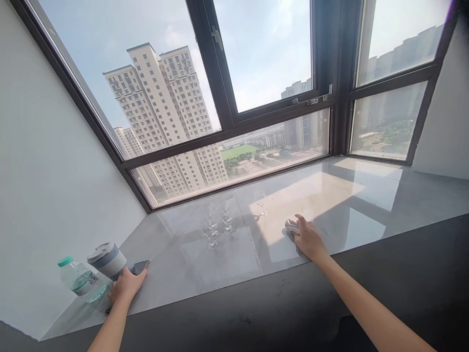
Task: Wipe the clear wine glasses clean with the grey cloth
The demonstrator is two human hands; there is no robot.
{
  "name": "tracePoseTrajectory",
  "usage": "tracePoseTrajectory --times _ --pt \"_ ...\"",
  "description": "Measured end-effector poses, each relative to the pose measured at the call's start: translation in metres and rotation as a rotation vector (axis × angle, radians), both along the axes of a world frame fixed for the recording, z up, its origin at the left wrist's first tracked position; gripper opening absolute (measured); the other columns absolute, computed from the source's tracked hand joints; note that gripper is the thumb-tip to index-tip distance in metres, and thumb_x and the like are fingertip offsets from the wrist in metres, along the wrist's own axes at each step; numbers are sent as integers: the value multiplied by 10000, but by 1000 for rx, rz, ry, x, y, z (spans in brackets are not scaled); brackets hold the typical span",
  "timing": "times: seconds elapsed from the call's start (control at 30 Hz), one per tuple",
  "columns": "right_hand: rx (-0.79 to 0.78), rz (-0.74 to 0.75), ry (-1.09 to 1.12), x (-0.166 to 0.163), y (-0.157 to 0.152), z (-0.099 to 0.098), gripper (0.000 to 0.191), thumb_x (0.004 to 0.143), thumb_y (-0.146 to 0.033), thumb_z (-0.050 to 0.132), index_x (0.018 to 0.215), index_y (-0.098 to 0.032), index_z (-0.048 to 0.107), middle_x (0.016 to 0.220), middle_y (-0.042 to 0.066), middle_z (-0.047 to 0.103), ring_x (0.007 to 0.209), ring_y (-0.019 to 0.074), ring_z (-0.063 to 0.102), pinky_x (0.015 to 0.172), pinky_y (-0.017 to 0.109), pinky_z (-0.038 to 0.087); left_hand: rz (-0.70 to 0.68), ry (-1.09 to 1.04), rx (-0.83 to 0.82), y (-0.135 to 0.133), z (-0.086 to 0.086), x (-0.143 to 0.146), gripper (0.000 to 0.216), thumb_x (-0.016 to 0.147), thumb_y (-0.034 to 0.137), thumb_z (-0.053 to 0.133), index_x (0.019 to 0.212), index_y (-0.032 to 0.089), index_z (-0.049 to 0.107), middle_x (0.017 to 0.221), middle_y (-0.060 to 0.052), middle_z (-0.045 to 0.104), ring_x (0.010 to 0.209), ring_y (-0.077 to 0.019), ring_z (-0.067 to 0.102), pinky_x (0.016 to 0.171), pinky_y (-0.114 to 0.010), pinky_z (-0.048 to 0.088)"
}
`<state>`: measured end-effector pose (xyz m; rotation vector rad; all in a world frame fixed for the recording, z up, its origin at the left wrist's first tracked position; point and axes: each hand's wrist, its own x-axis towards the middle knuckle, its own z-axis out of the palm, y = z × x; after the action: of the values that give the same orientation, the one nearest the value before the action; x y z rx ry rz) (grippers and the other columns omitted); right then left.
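My right hand presses a light cloth flat on the glossy grey window sill, fingers closed over it. My left hand rests on a dark phone lying on the sill at the left, fingers curled over it. Beside that hand stand a lidded travel cup and a plastic water bottle with a green cap. Several clear wine glasses stand upright in the middle of the sill, and one more glass stands alone just left of the cloth.
A big black-framed window runs along the back of the sill, showing tall buildings outside. White walls close in both ends. The sill's front edge drops to a dark surface below my arms.
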<state>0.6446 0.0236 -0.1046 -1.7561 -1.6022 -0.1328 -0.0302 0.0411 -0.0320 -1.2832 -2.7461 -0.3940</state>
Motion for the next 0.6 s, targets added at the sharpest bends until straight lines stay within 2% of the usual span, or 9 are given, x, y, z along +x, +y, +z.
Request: tracePoseTrajectory --times 0.3,0.47,0.53,0.6 --pt "-54 13 40 -4 -4 7 471 916 -209 421 1378 -198 328 1170 154 621 1075 333 520 660 352 463 33 -34 -12 0 11 13 776 683 683 507 1270 177 508 1279 -203 597 1194 -445 534 933 -579 456" --pt "-56 10 30 -4 -5 9 463 913 -206 433 1362 -192 323 1180 155 619 1076 332 514 661 343 443 132 32 -7 -1 17 37 843 667 689 518 1300 132 496 1349 -281 491 1268 -469 437 990 -643 348" --pt "-67 2 21 -5 -5 10 477 905 -205 453 1362 -182 316 1180 158 624 1074 330 518 632 323 415 89 103 101 1 18 60 793 718 636 500 1305 104 492 1383 -291 448 1320 -463 377 1031 -636 303" --pt "-88 -20 3 -6 -5 12 494 896 -198 474 1363 -180 316 1160 153 636 1054 320 535 594 299 371 -96 137 257 4 19 93 715 777 555 482 1325 97 476 1411 -264 436 1340 -426 372 1073 -579 293"
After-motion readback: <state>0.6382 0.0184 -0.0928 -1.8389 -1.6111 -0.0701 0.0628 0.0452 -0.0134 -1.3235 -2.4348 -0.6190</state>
